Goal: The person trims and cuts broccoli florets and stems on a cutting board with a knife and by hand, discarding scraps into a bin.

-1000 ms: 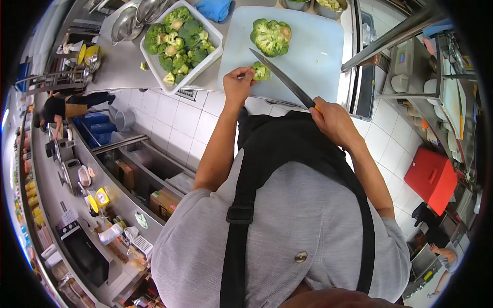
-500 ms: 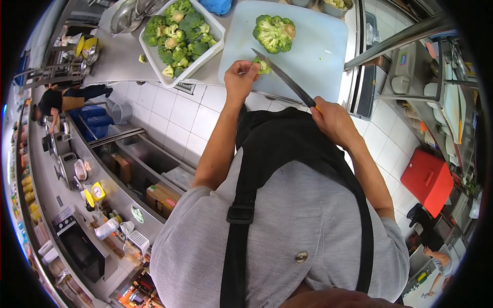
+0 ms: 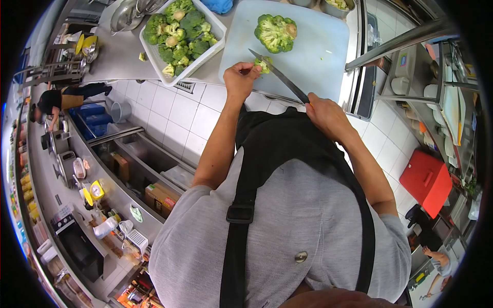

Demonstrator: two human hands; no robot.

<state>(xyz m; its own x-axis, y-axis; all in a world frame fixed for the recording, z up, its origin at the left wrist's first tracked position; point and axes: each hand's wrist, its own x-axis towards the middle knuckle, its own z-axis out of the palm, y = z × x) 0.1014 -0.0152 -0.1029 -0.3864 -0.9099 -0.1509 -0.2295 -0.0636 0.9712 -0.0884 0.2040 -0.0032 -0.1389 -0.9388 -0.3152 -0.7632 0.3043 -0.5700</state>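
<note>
My left hand (image 3: 240, 81) pinches a small broccoli floret (image 3: 264, 65) near the front left edge of the pale blue cutting board (image 3: 318, 66). In my right hand (image 3: 327, 117) is the handle of a long knife (image 3: 285, 80). Its blade points up and left and lies over the floret, with the tip just above my left fingertips. A larger piece of broccoli (image 3: 276, 34), cut side up, rests on the board beyond the blade.
Left of the board stands a white basket (image 3: 220, 45) of broccoli, with a loose bit (image 3: 142, 56) beside it. A blue cloth (image 3: 217, 5) and metal bowls (image 3: 126, 16) are behind. Another person (image 3: 51, 101) stands far left; a metal rail (image 3: 400, 42) runs at right.
My right hand and the knife have shifted slightly up and left, the tip moving past the floret. My left hand still pinches the floret. The view has shifted slightly.
</note>
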